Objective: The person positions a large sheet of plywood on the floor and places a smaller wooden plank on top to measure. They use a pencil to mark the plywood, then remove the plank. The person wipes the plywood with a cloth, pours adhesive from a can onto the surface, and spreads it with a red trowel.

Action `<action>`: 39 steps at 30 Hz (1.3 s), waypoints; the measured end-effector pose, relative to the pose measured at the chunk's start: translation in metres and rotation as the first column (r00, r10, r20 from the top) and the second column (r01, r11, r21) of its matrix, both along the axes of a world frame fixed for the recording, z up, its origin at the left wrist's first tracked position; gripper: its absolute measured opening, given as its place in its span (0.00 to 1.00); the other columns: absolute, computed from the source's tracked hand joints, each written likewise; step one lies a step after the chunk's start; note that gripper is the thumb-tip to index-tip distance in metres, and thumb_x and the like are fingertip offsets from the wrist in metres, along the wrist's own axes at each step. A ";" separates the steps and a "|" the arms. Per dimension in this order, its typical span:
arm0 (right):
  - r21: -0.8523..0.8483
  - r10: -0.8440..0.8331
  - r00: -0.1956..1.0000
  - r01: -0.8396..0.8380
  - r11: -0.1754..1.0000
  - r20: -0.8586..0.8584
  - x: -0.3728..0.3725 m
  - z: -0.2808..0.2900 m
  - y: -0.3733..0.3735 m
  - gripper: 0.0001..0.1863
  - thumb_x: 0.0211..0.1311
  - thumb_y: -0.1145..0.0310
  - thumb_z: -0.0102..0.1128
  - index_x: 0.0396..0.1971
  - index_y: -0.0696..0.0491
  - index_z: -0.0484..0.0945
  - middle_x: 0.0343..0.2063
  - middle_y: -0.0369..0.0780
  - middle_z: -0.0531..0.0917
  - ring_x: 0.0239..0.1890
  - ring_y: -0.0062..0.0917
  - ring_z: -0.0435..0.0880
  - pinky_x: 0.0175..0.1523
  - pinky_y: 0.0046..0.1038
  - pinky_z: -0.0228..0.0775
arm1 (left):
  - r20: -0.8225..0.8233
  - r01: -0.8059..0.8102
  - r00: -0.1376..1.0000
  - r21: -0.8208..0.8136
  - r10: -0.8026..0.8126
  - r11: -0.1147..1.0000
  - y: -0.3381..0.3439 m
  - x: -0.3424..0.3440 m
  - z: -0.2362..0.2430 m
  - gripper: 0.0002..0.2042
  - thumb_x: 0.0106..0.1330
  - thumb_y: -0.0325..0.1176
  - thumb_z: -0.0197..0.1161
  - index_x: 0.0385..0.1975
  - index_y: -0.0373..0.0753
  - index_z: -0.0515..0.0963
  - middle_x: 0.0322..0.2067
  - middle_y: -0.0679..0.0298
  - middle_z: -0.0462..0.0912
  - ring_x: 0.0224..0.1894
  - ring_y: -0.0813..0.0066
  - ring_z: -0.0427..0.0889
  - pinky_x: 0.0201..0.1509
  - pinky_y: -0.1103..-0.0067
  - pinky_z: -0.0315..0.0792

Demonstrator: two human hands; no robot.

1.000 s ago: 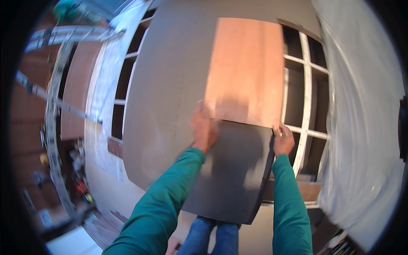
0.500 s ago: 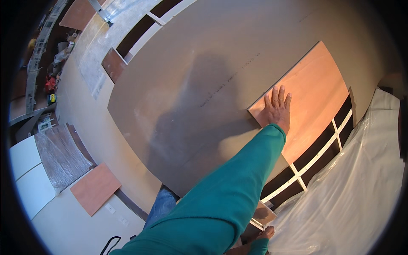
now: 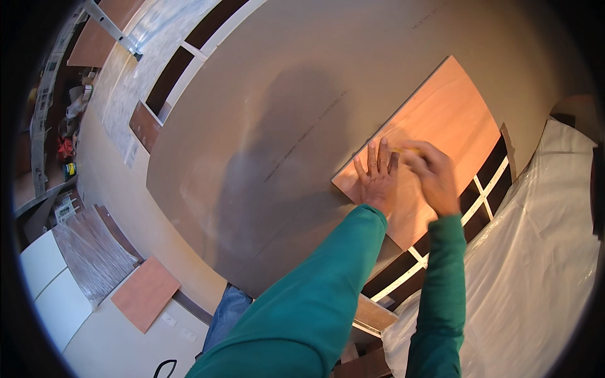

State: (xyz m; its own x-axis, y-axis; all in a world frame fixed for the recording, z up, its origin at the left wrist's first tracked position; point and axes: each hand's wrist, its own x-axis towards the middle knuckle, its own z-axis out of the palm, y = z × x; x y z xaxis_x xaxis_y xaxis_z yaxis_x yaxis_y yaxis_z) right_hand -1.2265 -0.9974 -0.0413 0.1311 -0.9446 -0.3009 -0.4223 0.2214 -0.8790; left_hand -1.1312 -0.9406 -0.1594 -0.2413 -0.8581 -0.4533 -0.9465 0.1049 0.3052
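My left hand (image 3: 378,179) lies flat, fingers spread, on a reddish-orange wooden panel (image 3: 450,126). The panel rests on a large grey-brown board (image 3: 252,120) marked with a line of print. Close by on the right, my right hand (image 3: 435,176) is closed in a pinch around a thin yellow pencil (image 3: 408,150). Its tip points left, toward the fingertips of the left hand, over the panel's left part. The right hand is slightly smeared by motion, and I cannot tell whether the tip touches the wood.
Clear plastic sheeting (image 3: 535,239) drapes at the right, beside a white-edged frame with dark openings (image 3: 485,192). At lower left, a smaller reddish panel (image 3: 146,293) lies on a white surface. A metal ladder leg (image 3: 116,31) and cluttered shelves (image 3: 41,145) stand at far left.
My right hand has come up from the lower edge to the panel, now with the pencil in it. My left hand stays flat on the panel, and the whole view has shifted slightly.
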 end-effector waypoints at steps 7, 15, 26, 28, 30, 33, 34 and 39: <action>0.289 0.634 0.737 -0.570 0.769 -0.233 0.086 -0.081 -0.027 0.12 0.58 0.62 0.62 0.39 0.50 0.86 0.37 0.43 0.86 0.43 0.38 0.82 0.55 0.39 0.72 | 0.036 0.045 0.998 -0.011 -0.045 0.999 0.005 -0.003 -0.007 0.56 0.52 0.48 0.72 0.76 0.40 0.41 0.75 0.46 0.34 0.76 0.43 0.32 0.75 0.44 0.32; 0.250 0.674 0.591 -0.640 0.727 -0.443 0.086 -0.094 -0.025 0.06 0.55 0.62 0.62 0.29 0.45 0.86 0.33 0.40 0.85 0.53 0.37 0.73 0.61 0.41 0.64 | 0.069 0.052 0.997 -0.151 -0.042 0.987 0.005 -0.002 -0.014 0.47 0.61 0.49 0.63 0.75 0.40 0.45 0.74 0.45 0.43 0.76 0.46 0.42 0.77 0.50 0.36; -0.103 0.436 0.595 -0.662 0.743 -0.675 -0.016 -0.122 -0.146 0.06 0.52 0.62 0.65 0.30 0.43 0.85 0.30 0.39 0.86 0.43 0.39 0.81 0.46 0.40 0.75 | -0.012 0.071 0.997 0.112 -0.071 0.991 -0.024 0.006 0.033 0.56 0.52 0.43 0.74 0.76 0.42 0.40 0.76 0.45 0.35 0.76 0.37 0.36 0.70 0.35 0.42; -0.089 0.368 0.683 -0.534 0.841 -0.631 -0.044 -0.123 -0.189 0.07 0.53 0.62 0.65 0.31 0.46 0.85 0.28 0.42 0.86 0.39 0.41 0.83 0.47 0.40 0.76 | -0.027 0.024 0.999 -0.034 -0.025 0.999 -0.012 0.005 0.008 0.63 0.45 0.45 0.79 0.76 0.40 0.37 0.75 0.41 0.31 0.76 0.33 0.33 0.68 0.31 0.38; -0.053 0.295 0.756 -0.398 0.916 -0.584 -0.080 -0.118 -0.233 0.08 0.53 0.65 0.63 0.31 0.50 0.85 0.28 0.46 0.86 0.35 0.42 0.85 0.44 0.40 0.77 | -0.070 0.054 0.996 0.111 -0.046 0.992 -0.022 0.007 0.021 0.64 0.45 0.45 0.80 0.76 0.41 0.35 0.75 0.41 0.29 0.76 0.33 0.30 0.68 0.32 0.38; -0.257 -0.048 0.547 -0.312 0.915 -0.836 -0.124 -0.114 -0.283 0.12 0.65 0.63 0.55 0.41 0.53 0.83 0.37 0.49 0.85 0.44 0.47 0.82 0.51 0.42 0.73 | -0.077 0.085 0.994 0.188 -0.071 0.978 -0.026 0.007 0.028 0.65 0.45 0.46 0.80 0.76 0.42 0.34 0.75 0.41 0.27 0.76 0.32 0.28 0.68 0.32 0.38; -0.390 -0.204 0.522 -0.274 0.879 -0.828 -0.138 -0.112 -0.293 0.13 0.65 0.65 0.52 0.43 0.50 0.84 0.41 0.47 0.85 0.46 0.47 0.80 0.53 0.43 0.74 | -0.077 0.094 0.994 0.188 -0.081 0.978 -0.026 0.004 0.029 0.65 0.45 0.46 0.80 0.76 0.42 0.33 0.75 0.41 0.27 0.75 0.32 0.28 0.68 0.32 0.39; -0.412 -0.217 0.461 -0.381 0.828 -0.860 -0.139 -0.107 -0.303 0.16 0.69 0.65 0.47 0.48 0.47 0.83 0.49 0.42 0.83 0.51 0.43 0.78 0.58 0.40 0.71 | -0.066 0.073 0.996 0.161 -0.063 0.984 -0.023 0.006 0.024 0.66 0.44 0.47 0.81 0.76 0.43 0.34 0.75 0.41 0.27 0.76 0.33 0.28 0.68 0.33 0.40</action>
